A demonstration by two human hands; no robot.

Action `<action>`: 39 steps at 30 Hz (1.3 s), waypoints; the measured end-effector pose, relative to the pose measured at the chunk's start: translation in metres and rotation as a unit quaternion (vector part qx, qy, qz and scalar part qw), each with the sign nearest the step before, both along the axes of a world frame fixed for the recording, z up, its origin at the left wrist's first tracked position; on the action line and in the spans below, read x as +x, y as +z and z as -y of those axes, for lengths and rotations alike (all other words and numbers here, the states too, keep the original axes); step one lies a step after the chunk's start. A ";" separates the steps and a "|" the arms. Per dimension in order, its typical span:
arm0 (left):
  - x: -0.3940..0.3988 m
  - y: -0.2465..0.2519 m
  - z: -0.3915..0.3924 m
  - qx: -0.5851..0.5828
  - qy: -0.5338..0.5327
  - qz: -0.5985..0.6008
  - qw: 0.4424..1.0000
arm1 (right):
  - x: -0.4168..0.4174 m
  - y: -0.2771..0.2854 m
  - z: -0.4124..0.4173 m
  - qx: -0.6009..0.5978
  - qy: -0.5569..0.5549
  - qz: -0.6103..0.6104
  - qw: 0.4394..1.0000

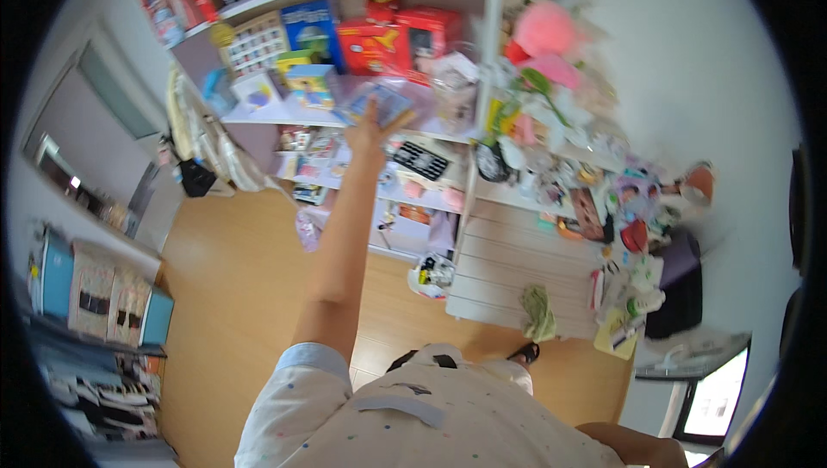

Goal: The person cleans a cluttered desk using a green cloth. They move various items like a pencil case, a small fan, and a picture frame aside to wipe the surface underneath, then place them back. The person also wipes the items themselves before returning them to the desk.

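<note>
My left arm stretches out to a white shelf unit (413, 132). At its middle shelf, my left hand (366, 131) grips the near edge of a flat blue box (386, 102), thumb on top and the other fingers hidden. The box looks tilted at the shelf's front edge, and blur hides its details. Left of it stands a small blue and yellow box (312, 87), beside a white box (257, 93). Behind are a red box (373, 48) and a tall blue box (311, 25). A clear plastic bag (455, 84) lies to the right. My right hand is out of view; only part of that arm shows.
A white slatted table (497, 261) stands right of the shelves, with a green cloth (537, 313) over its edge. Plush toys and ornaments crowd its back. A white bin (431, 276) sits on the wooden floor (232, 287). Bags (197, 174) hang at the left.
</note>
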State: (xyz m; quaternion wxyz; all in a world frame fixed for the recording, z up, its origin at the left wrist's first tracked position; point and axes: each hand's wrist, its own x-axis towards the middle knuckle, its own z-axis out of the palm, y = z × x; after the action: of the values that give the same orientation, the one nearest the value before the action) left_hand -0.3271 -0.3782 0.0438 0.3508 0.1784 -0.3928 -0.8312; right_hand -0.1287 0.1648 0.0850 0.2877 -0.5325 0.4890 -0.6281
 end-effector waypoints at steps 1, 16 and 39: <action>0.007 0.019 -0.014 0.068 -0.018 -0.007 0.997 | 0.008 -0.005 -0.015 -0.017 -0.012 0.009 1.000; 0.030 -0.084 -0.047 0.091 0.117 0.145 0.978 | -0.095 -0.350 -0.003 0.512 -0.573 -0.046 0.638; 0.096 -0.233 -0.318 -0.056 -0.499 0.192 0.843 | -0.172 -0.315 -0.067 0.164 0.102 0.519 0.833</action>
State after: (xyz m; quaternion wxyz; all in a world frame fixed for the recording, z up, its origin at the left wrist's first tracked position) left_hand -0.2308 -0.0600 -0.1890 -0.1841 0.0947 -0.5345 -0.8194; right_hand -0.3009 0.2318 -0.2296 0.6448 -0.1204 0.3064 -0.6899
